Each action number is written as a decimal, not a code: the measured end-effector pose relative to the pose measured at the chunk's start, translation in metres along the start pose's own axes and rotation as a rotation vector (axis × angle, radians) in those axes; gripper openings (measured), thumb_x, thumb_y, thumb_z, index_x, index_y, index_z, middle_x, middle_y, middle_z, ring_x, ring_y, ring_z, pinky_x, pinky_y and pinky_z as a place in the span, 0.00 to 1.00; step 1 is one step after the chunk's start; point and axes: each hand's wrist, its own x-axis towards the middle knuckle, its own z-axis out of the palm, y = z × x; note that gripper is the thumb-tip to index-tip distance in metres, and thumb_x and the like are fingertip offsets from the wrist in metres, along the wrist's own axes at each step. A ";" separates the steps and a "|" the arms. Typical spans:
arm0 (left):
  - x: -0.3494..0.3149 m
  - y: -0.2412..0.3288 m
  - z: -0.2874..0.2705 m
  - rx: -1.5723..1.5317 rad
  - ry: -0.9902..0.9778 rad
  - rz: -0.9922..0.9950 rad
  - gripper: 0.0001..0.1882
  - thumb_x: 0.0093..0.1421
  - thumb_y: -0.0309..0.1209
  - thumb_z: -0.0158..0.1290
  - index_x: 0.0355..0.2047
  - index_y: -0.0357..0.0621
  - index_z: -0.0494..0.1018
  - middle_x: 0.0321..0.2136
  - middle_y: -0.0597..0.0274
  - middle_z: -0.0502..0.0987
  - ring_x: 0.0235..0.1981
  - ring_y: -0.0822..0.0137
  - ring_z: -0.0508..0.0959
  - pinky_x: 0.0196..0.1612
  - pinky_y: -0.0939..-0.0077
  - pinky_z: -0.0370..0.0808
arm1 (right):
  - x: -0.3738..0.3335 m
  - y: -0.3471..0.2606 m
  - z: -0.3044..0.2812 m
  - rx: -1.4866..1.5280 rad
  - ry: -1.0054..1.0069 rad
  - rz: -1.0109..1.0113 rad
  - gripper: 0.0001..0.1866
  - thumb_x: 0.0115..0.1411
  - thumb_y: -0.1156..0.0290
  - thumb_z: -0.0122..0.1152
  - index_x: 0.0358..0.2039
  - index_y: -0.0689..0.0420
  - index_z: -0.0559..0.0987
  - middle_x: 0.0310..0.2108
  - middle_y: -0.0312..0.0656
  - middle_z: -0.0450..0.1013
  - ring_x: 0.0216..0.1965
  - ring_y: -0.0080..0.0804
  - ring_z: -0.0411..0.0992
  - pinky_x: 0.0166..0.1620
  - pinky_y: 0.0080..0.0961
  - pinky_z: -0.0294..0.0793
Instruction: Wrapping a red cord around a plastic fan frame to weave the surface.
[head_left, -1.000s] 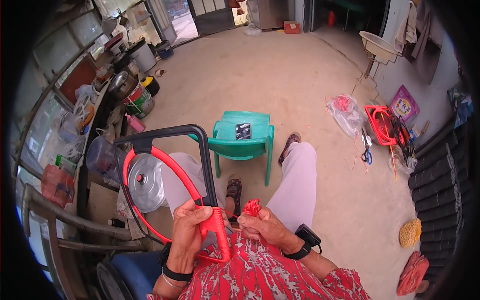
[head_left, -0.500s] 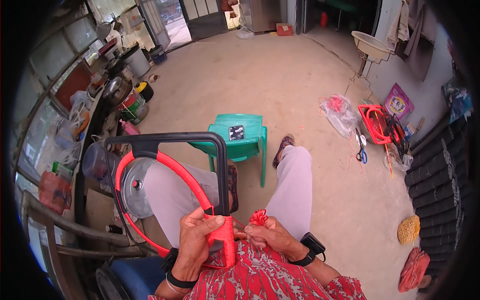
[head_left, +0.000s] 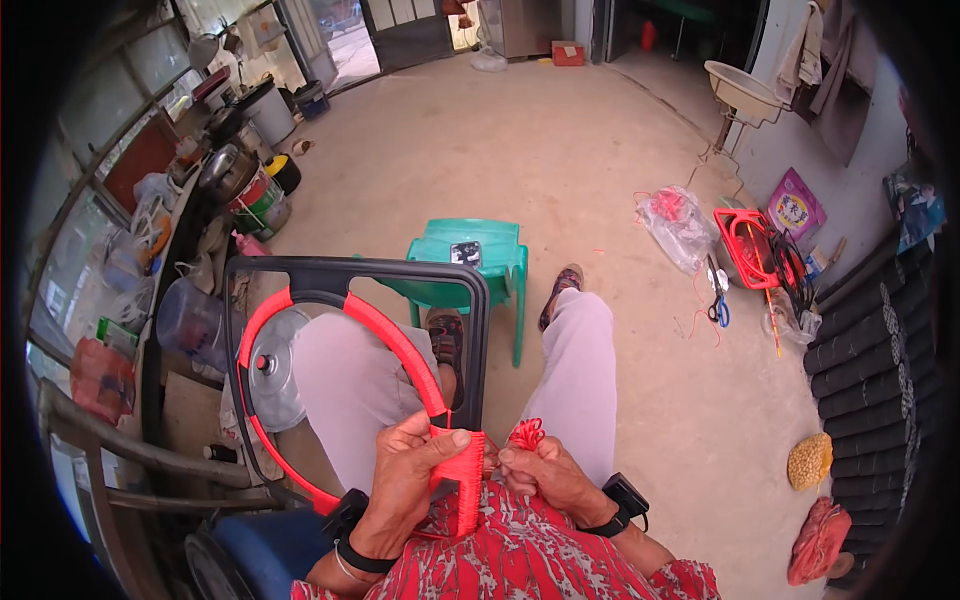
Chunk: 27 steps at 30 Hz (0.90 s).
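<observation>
A black rectangular frame (head_left: pixel 478 345) with a ring inside it stands tilted over my left leg. Red cord wrapping (head_left: pixel 398 345) covers much of the ring and the frame's near right corner, with bare black stretches between. My left hand (head_left: pixel 405 480) is closed on that wrapped corner, thumb on top of the red windings. Just to its right, my right hand (head_left: pixel 552 476) pinches a looped bundle of red cord (head_left: pixel 526 433), whose loops stick up above the fingers. The cord's run between the two hands is mostly hidden.
Ahead stands a green plastic chair (head_left: pixel 465 238) with a phone-like patterned object (head_left: pixel 465 255) on it. To the right lie a clear plastic bag (head_left: pixel 680 230), scissors (head_left: pixel 718 300) and a red frame (head_left: pixel 745 248). A metal lid (head_left: pixel 285 375) and plastic tub (head_left: pixel 188 318) are at left.
The frame has shifted to the right, along with my left hand. My right hand has moved slightly right and still pinches the cord bundle.
</observation>
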 end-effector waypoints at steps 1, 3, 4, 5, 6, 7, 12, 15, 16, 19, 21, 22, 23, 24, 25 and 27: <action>0.003 -0.001 0.001 -0.003 -0.023 -0.016 0.10 0.55 0.21 0.56 0.37 0.31 0.71 0.27 0.47 0.79 0.28 0.60 0.82 0.33 0.69 0.81 | 0.000 0.003 -0.004 -0.013 0.029 -0.015 0.13 0.64 0.66 0.53 0.26 0.62 0.73 0.11 0.27 0.55 0.14 0.17 0.55 0.20 0.19 0.54; 0.009 -0.003 0.003 -0.009 -0.051 -0.035 0.10 0.56 0.20 0.55 0.38 0.31 0.71 0.28 0.47 0.79 0.28 0.61 0.82 0.34 0.69 0.81 | -0.001 0.004 -0.007 0.008 0.068 -0.013 0.13 0.64 0.66 0.53 0.26 0.61 0.73 0.11 0.28 0.55 0.14 0.17 0.55 0.20 0.19 0.55; 0.011 -0.005 0.003 0.006 -0.041 -0.053 0.10 0.56 0.20 0.55 0.38 0.31 0.71 0.28 0.47 0.79 0.28 0.61 0.82 0.35 0.69 0.81 | -0.001 0.004 -0.010 0.029 0.101 -0.009 0.12 0.64 0.66 0.53 0.26 0.61 0.73 0.11 0.28 0.55 0.14 0.18 0.55 0.20 0.19 0.56; 0.013 -0.007 0.004 0.020 -0.029 -0.071 0.10 0.56 0.20 0.55 0.39 0.31 0.71 0.29 0.48 0.79 0.28 0.61 0.82 0.35 0.69 0.81 | -0.001 0.004 -0.012 0.028 0.107 -0.009 0.12 0.64 0.66 0.53 0.26 0.61 0.73 0.11 0.28 0.55 0.14 0.18 0.55 0.20 0.19 0.56; 0.015 -0.009 0.004 0.017 -0.031 -0.080 0.10 0.56 0.20 0.55 0.39 0.31 0.71 0.29 0.48 0.79 0.28 0.61 0.82 0.35 0.69 0.81 | -0.001 0.006 -0.014 0.076 0.127 -0.006 0.12 0.63 0.67 0.53 0.25 0.60 0.73 0.11 0.28 0.56 0.14 0.18 0.56 0.20 0.19 0.56; 0.018 -0.011 0.005 0.011 -0.054 -0.092 0.10 0.57 0.21 0.55 0.39 0.31 0.71 0.28 0.51 0.79 0.28 0.64 0.81 0.34 0.71 0.81 | -0.002 0.007 -0.016 0.122 0.145 -0.002 0.12 0.63 0.67 0.53 0.25 0.60 0.73 0.12 0.29 0.56 0.14 0.18 0.56 0.20 0.18 0.56; 0.023 -0.019 0.003 -0.040 -0.078 -0.145 0.10 0.58 0.22 0.54 0.40 0.32 0.72 0.27 0.55 0.79 0.27 0.67 0.81 0.32 0.75 0.80 | -0.001 -0.003 -0.029 0.035 0.219 -0.051 0.13 0.63 0.68 0.53 0.22 0.58 0.69 0.13 0.30 0.56 0.14 0.19 0.56 0.20 0.19 0.56; 0.025 -0.018 -0.002 -0.008 -0.062 -0.159 0.09 0.60 0.24 0.54 0.39 0.33 0.72 0.27 0.56 0.79 0.25 0.67 0.80 0.30 0.75 0.80 | -0.001 -0.010 -0.036 0.042 0.227 -0.083 0.15 0.62 0.68 0.54 0.19 0.56 0.66 0.12 0.29 0.56 0.14 0.19 0.56 0.20 0.20 0.56; 0.025 -0.018 -0.002 -0.048 -0.062 -0.153 0.09 0.60 0.24 0.54 0.39 0.33 0.72 0.27 0.56 0.79 0.25 0.68 0.80 0.29 0.75 0.80 | -0.002 -0.009 -0.039 0.025 0.200 -0.084 0.13 0.62 0.68 0.55 0.21 0.58 0.69 0.12 0.29 0.56 0.14 0.18 0.56 0.20 0.19 0.55; 0.026 -0.021 -0.008 -0.085 -0.031 -0.111 0.07 0.59 0.24 0.54 0.37 0.32 0.72 0.26 0.57 0.79 0.24 0.68 0.80 0.28 0.76 0.79 | -0.001 -0.005 -0.038 0.004 0.163 -0.072 0.12 0.60 0.69 0.57 0.22 0.60 0.72 0.13 0.28 0.58 0.14 0.18 0.56 0.19 0.18 0.54; 0.030 -0.024 -0.012 -0.076 -0.011 -0.101 0.07 0.59 0.24 0.54 0.35 0.32 0.71 0.27 0.51 0.78 0.25 0.63 0.81 0.31 0.66 0.82 | 0.001 -0.001 -0.040 0.011 0.171 -0.055 0.11 0.61 0.69 0.57 0.24 0.59 0.72 0.14 0.28 0.59 0.14 0.17 0.55 0.19 0.17 0.52; 0.031 -0.024 -0.012 -0.086 -0.002 -0.117 0.07 0.58 0.23 0.55 0.34 0.33 0.70 0.26 0.51 0.78 0.24 0.63 0.81 0.31 0.68 0.82 | 0.002 -0.002 -0.041 0.013 0.172 -0.050 0.11 0.61 0.69 0.57 0.24 0.59 0.72 0.14 0.28 0.59 0.14 0.17 0.55 0.19 0.17 0.52; 0.032 -0.024 -0.013 -0.087 0.000 -0.121 0.07 0.58 0.23 0.55 0.34 0.33 0.70 0.26 0.51 0.78 0.24 0.63 0.81 0.31 0.68 0.82 | 0.002 -0.006 -0.043 -0.069 0.195 0.000 0.10 0.60 0.67 0.58 0.27 0.60 0.72 0.15 0.30 0.61 0.15 0.19 0.57 0.20 0.19 0.55; 0.033 -0.024 -0.015 -0.076 0.023 -0.108 0.06 0.58 0.24 0.54 0.34 0.33 0.70 0.26 0.51 0.78 0.24 0.63 0.81 0.31 0.69 0.82 | 0.003 -0.009 -0.046 -0.151 0.218 0.050 0.11 0.59 0.65 0.59 0.31 0.60 0.72 0.16 0.32 0.62 0.16 0.21 0.59 0.22 0.21 0.58; 0.034 -0.025 -0.016 -0.066 0.044 -0.096 0.06 0.59 0.24 0.54 0.34 0.33 0.70 0.26 0.52 0.78 0.23 0.62 0.81 0.31 0.70 0.81 | 0.004 -0.013 -0.047 -0.149 0.220 0.053 0.11 0.59 0.65 0.59 0.31 0.60 0.72 0.16 0.32 0.62 0.16 0.21 0.59 0.22 0.21 0.58; 0.033 -0.027 -0.018 -0.067 0.041 -0.108 0.06 0.60 0.25 0.53 0.34 0.33 0.70 0.26 0.51 0.78 0.24 0.62 0.81 0.31 0.69 0.81 | 0.006 -0.026 -0.049 -0.980 0.424 -0.343 0.17 0.56 0.61 0.61 0.37 0.60 0.70 0.19 0.36 0.65 0.22 0.27 0.64 0.28 0.26 0.64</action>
